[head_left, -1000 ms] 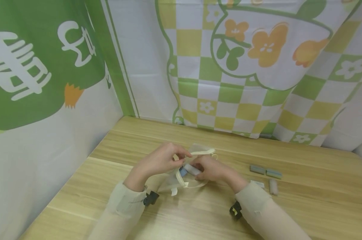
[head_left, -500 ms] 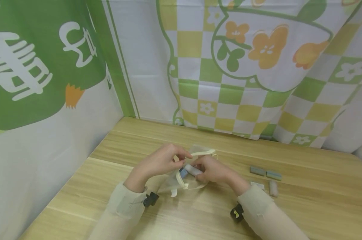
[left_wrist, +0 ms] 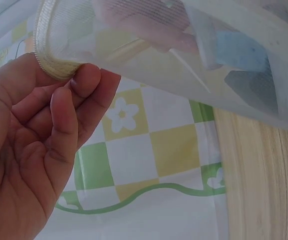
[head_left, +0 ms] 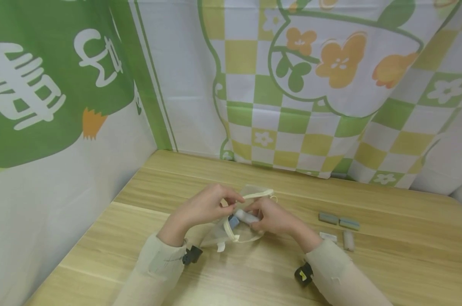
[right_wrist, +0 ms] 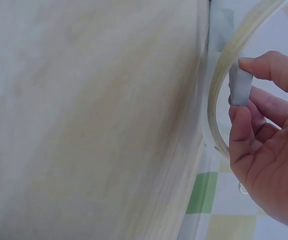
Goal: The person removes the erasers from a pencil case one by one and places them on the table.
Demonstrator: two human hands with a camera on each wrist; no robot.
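Note:
My left hand (head_left: 205,206) pinches the cream zipper edge (left_wrist: 59,67) of a see-through mesh pouch (head_left: 214,233), thumb against fingertips. The pouch's mouth gapes toward my right hand (head_left: 275,217). Between the thumb and fingers of that hand is a small pale grey block (right_wrist: 240,86), right at the zippered opening. In the head view the block (head_left: 246,216) lies within the mouth. A light blue block (head_left: 233,221) shows inside the pouch, and the left wrist view has a dark grey block (left_wrist: 251,89) beside it, seen through the mesh.
To the right on the wooden table (head_left: 399,255) lie a grey-green block (head_left: 328,218), a green-blue block (head_left: 349,223), a pale grey-brown block (head_left: 348,240) and a flat white piece (head_left: 328,236). A patterned curtain (head_left: 269,119) hangs along the table's back edge.
My right wrist has shifted slightly toward the front and right, and the pale grey block has tilted a little. The left hand keeps its pinch on the pouch edge.

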